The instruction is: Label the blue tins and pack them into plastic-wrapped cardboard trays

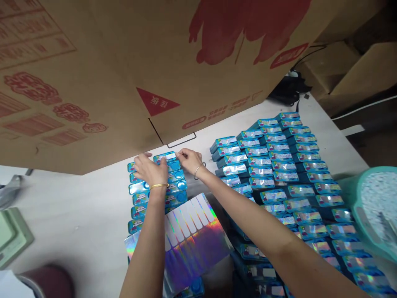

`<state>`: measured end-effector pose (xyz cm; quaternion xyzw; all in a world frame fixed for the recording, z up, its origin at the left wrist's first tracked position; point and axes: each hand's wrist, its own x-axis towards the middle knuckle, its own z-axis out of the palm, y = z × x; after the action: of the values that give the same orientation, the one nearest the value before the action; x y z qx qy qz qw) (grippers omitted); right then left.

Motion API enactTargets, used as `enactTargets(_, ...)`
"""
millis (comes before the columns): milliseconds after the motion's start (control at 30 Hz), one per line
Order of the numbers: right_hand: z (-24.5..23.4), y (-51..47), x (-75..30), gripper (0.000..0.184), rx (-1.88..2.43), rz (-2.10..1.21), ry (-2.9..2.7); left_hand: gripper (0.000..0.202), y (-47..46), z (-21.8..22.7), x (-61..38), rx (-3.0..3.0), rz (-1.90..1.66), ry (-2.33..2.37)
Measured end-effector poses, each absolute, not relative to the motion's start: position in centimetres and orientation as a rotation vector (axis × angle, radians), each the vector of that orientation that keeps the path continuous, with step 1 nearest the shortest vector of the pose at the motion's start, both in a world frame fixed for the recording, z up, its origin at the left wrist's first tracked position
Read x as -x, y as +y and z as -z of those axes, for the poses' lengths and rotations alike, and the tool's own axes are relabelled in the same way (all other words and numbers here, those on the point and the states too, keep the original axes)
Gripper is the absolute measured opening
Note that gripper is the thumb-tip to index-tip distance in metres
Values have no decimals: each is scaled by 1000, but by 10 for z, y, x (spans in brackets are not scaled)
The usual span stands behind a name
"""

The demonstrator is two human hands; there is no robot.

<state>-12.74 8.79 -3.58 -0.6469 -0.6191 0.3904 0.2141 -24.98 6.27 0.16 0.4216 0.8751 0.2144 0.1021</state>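
Observation:
My left hand (150,169), with a gold bangle at its wrist, lies over the far end of a block of small blue tins. Its fingers are spread, and the thumb presses by the top tin (159,158). My right hand (189,160) pinches the right end of a small pale sticker (170,156), which lies along that tin's top. Below my hands, a sheet of shiny holographic stickers (194,248) with white label strips rests across the nearer tins. More blue tins (139,198) show to the left of my left wrist.
A large cardboard box (124,82) with red print stands just beyond my hands. Many blue tins with labels (260,161) stand in rows at right. A teal tub (361,198) of pale small pieces is at far right. A pale green object (15,236) lies at left.

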Motion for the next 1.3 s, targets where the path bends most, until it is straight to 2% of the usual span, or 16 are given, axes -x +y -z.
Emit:
enactTargets(100, 50, 84, 133, 20, 1794, -1202, -1490, 61, 65, -8, 254, -1152, -590, 2602)
enactTargets(200, 66, 83, 140, 24, 1773, -1316, -1365, 64, 67, -11, 257, -1138, -521, 2582)
enactTargets(367, 82, 92, 145, 10, 1745, -1386, -1528, 65, 74, -6, 257, -1132, -507, 2567)
enactTargets(467, 71, 93, 132, 6, 1746, -1387, -1605, 59, 69, -5, 266, -1196, -595, 2515)
enactTargets(600, 31, 59, 116, 13, 1580, -955, -1738, 30, 21, -22, 306, -1477, -813, 2073)
enactTargets(667, 9, 26, 118, 15, 1394, -839, -1856, 31, -20, -35, 332, -1583, -734, 1875)
enactTargets(767, -14, -29, 136, 22, 1229, -837, -2078, 35, -84, -50, 361, -1663, -444, 1806)
enactTargets(900, -20, -75, 164, 24, 1124, -823, -2410, 24, -130, -50, 367, -1759, -195, 1792)
enactTargets(1100, -16, -75, 178, 22, 1242, -875, -2531, 20, -127, -47, 353, -2115, -176, 1832)
enactTargets(1300, -16, -75, 185, 22, 1322, -842, -2560, 24, -136, -27, 350, -2336, -155, 1793)
